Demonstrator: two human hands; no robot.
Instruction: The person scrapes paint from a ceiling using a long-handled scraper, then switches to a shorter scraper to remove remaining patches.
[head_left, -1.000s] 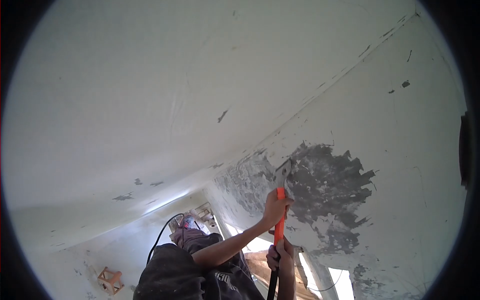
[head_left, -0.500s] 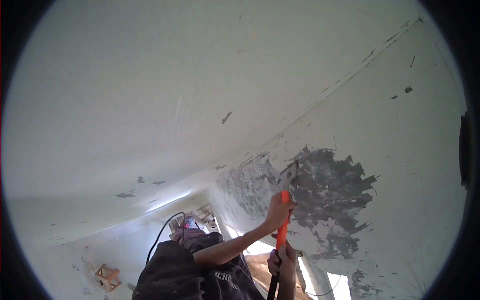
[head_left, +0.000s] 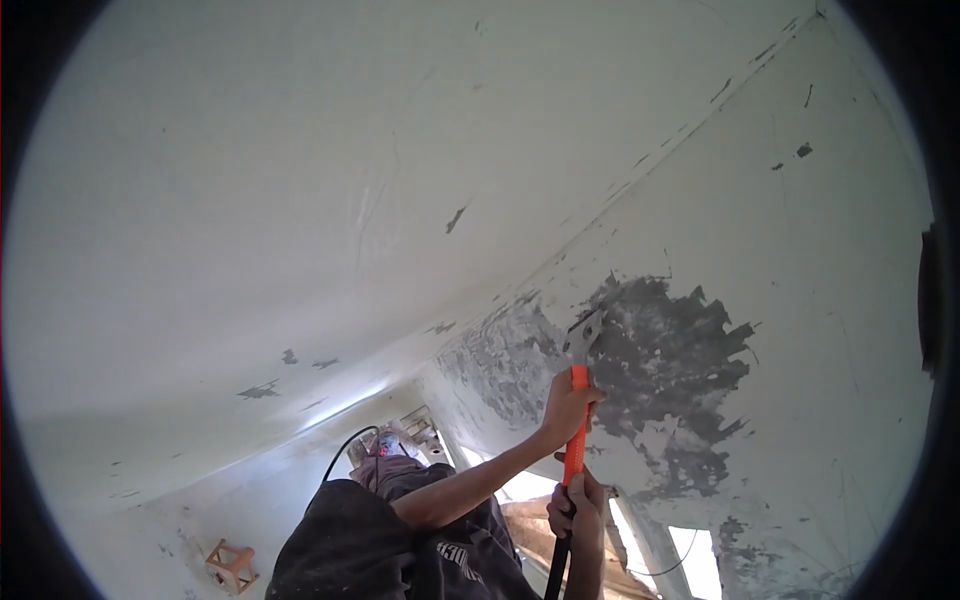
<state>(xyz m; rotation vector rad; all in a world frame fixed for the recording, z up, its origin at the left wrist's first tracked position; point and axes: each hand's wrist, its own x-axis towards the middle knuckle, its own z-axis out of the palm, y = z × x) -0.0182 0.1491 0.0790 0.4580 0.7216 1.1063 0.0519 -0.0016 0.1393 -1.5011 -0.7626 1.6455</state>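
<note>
A long-handled scraper point(head_left: 577, 425) with an orange shaft, a black lower end and a metal blade point(head_left: 583, 338) is held in both my hands. My left hand point(head_left: 568, 412) is wrapped round the orange shaft just below the blade. Lower down, my right hand point(head_left: 580, 508) grips the shaft near where orange meets black. The blade is at the wall point(head_left: 830, 370), over the left part of a ragged grey patch point(head_left: 675, 365) where the pale coating is gone. Whether its edge touches the surface is hard to tell.
Pale ceiling point(head_left: 250, 180) spans the upper left, with small chipped spots. A wooden stool point(head_left: 232, 567) stands far below at lower left. A dark cable point(head_left: 345, 448) loops beside my dark clothing point(head_left: 350, 545). Bright window openings point(head_left: 692, 560) lie below the wall patch.
The scraper's blade has tilted and shifted slightly up and right along the grey patch, with both hands still round the shaft. The whole view has moved a little.
</note>
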